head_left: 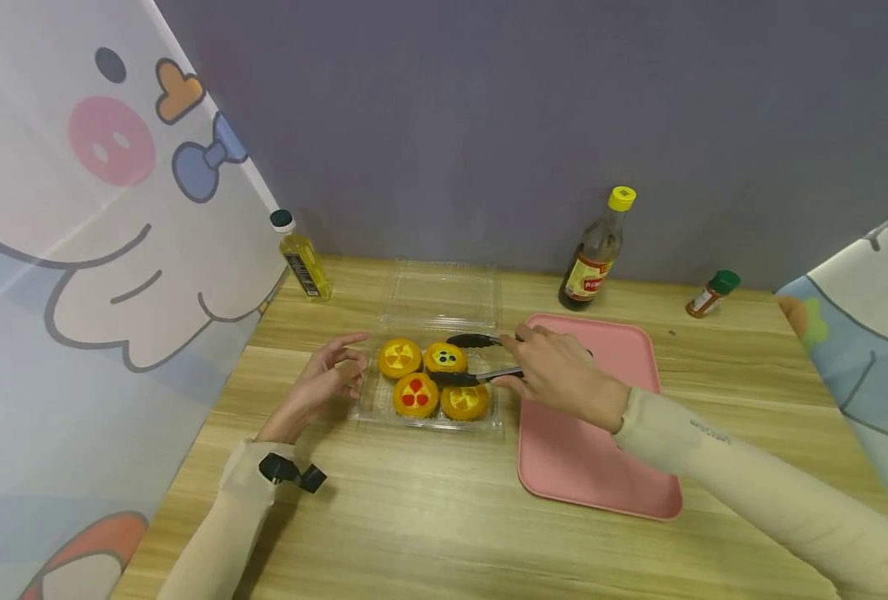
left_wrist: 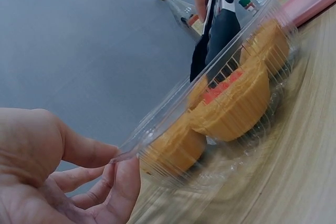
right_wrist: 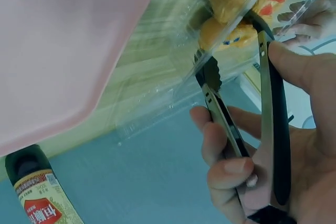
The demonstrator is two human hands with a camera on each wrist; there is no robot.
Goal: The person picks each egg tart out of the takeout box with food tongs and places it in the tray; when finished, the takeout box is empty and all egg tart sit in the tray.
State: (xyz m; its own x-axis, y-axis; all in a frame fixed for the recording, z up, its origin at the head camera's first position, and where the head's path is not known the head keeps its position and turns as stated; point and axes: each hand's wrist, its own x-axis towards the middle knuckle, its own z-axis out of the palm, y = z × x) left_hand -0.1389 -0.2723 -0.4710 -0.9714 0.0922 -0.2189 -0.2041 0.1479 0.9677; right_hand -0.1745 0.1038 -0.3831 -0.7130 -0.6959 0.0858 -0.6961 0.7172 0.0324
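Observation:
A clear plastic box [head_left: 430,423] holds several yellow tarts, its lid [head_left: 444,296] folded back. My left hand [head_left: 323,383] is at the box's left side; in the left wrist view the thumb and fingers pinch its rim [left_wrist: 128,153]. With my right hand [head_left: 564,371] I grip black-and-silver tongs [right_wrist: 275,129], jaws spread. Their tips lie either side of the tart with dark blue dots [head_left: 445,357]; contact cannot be told. A red-dotted tart [head_left: 416,397] lies in front of it, with yellow-topped tarts at left [head_left: 399,357] and front right [head_left: 464,403].
A pink tray [head_left: 586,458] lies right of the box, under my right forearm. Along the back stand an oil bottle [head_left: 306,265], a dark sauce bottle with a yellow cap [head_left: 589,271] and a small green-capped spice jar [head_left: 709,296]. A grey wall rises behind the wooden table [head_left: 383,517].

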